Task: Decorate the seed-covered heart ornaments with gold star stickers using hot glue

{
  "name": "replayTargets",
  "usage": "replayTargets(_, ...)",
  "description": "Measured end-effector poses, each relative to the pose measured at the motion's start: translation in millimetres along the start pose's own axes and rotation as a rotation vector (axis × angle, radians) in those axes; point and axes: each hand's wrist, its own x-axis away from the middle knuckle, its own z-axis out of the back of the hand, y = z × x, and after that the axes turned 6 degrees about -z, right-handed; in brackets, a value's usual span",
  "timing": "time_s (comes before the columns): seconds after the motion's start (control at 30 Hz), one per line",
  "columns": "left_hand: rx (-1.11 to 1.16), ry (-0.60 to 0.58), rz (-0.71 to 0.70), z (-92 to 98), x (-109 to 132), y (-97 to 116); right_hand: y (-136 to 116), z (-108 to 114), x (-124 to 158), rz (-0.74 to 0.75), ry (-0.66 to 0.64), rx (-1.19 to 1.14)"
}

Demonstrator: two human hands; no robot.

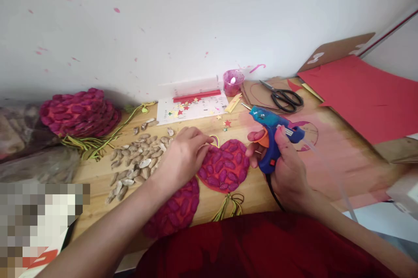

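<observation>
My right hand [289, 167] is wrapped round a blue hot glue gun [269, 143] with an orange trigger; its nozzle points up and left, and a clear glue stick trails from its back. My left hand [189, 149] has its fingers pinched at a yellow cord loop [215, 140] on top of a red disc [225, 165] covered in magenta-painted peanut shells. Green and yellow cord tassels [228, 207] hang from that disc's lower edge. A second shell-covered disc [178, 212] lies partly under my left forearm.
Loose peanut shells [137, 156] lie at left, before a stack of shell-covered discs [80, 112]. Along the wall are a paper sheet with small stars [209, 109], a pink-stained cup [233, 83] and black scissors [284, 98]. Red paper [362, 95] lies at right.
</observation>
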Motion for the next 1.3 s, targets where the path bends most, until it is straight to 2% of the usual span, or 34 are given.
replayTargets(0.2,-0.023,-0.135,0.089,-31.2,-81,-22,3,0,-1,0.003,0.011,-0.046)
replayTargets(0.33,-0.036,-0.197,0.148,-45.4,-104,-28,4,2,-1,-0.027,-0.018,-0.052)
replayTargets(0.63,0.099,-0.281,0.224,-50.8,-112,-34,4,2,0,-0.065,-0.025,-0.047)
replayTargets(0.83,0.047,-0.246,0.193,-52.1,-111,-33,5,2,0,-0.112,-0.015,-0.060)
replayTargets(1.07,0.037,-0.261,0.123,-51.3,-112,-32,6,1,-1,-0.091,-0.034,-0.059)
replayTargets(1.3,0.036,-0.238,0.122,-50.9,-108,-31,7,3,-2,-0.095,-0.045,-0.028)
